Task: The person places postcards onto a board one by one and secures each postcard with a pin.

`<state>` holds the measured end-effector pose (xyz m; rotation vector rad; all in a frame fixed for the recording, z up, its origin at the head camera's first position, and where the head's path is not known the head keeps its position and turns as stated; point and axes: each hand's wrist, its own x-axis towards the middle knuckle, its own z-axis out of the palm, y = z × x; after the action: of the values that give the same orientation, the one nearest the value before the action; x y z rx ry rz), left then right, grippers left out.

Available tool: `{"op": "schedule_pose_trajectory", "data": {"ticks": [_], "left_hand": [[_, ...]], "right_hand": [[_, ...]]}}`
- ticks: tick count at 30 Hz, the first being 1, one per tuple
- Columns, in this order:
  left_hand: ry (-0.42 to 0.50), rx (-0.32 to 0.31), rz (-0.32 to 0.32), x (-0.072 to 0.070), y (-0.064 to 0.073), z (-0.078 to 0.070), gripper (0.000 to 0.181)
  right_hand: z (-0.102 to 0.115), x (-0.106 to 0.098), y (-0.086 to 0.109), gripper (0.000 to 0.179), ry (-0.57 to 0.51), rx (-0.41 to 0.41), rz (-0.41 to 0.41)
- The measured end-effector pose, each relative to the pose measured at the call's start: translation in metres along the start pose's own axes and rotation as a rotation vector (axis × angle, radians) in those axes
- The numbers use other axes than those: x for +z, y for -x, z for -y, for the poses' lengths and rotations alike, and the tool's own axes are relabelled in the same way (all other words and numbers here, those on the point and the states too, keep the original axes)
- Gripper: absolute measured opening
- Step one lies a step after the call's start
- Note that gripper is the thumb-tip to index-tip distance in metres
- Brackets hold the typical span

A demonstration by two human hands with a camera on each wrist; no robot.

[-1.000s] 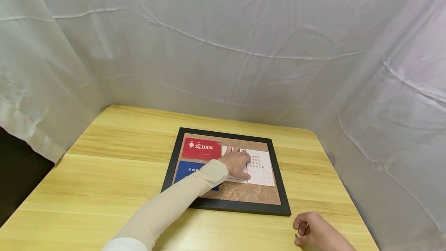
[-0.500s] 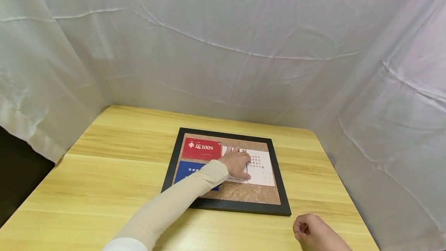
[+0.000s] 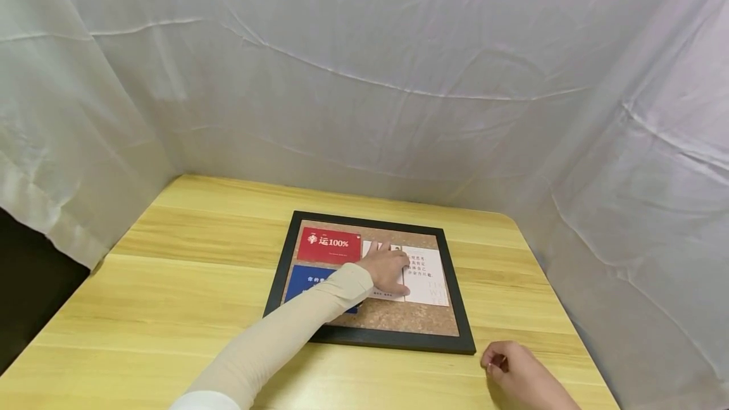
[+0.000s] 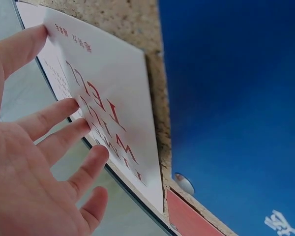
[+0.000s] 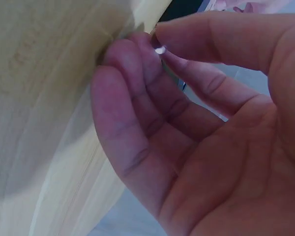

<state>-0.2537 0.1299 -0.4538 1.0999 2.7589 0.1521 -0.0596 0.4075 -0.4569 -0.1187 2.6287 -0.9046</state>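
A black-framed cork board (image 3: 416, 320) lies flat on the wooden table. With fingers spread, my left hand (image 3: 386, 271) rests on a white card (image 4: 120, 59) with red letters at the board's middle. To its right lies a second white card (image 3: 429, 286) with printed text, its left edge by my thumb and fingertips. My right hand (image 3: 524, 375) hovers low over the table off the board's front right corner. Between its thumb and finger it pinches a small shiny thumbtack (image 5: 159, 49), mostly hidden by the fingertips.
A red card (image 3: 329, 245) sits at the board's upper left, with a blue card (image 3: 310, 278) below it, partly under my left sleeve. One silver tack (image 4: 184, 183) shows at the blue card's corner. Pale curtains (image 3: 364, 81) enclose the table's back and sides.
My right hand's fingers shift a little around the small tack, and the hand turns slightly. The left hand stays on the white card.
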Motion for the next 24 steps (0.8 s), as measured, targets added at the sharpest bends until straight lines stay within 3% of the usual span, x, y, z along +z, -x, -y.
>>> {"op": "schedule_pose_trajectory", "data": {"ticks": [9,13,20,24], "left_hand": [[0.0,0.002,0.003,0.0,0.001,0.0,0.065],[-0.004,0.006,0.0,0.002,-0.001,0.0,0.065],[-0.004,-0.002,-0.003,0.003,-0.002,0.001,0.065],[0.001,-0.002,0.001,0.004,-0.002,0.0,0.065]], "right_hand": [[0.003,-0.005,-0.003,0.011,0.071,-0.04,-0.134],[0.005,-0.008,-0.008,0.012,0.104,-0.014,-0.186],[0.009,-0.014,-0.014,0.01,0.134,-0.061,-0.236],[0.013,-0.017,-0.018,0.011,0.129,-0.038,-0.238]]}}
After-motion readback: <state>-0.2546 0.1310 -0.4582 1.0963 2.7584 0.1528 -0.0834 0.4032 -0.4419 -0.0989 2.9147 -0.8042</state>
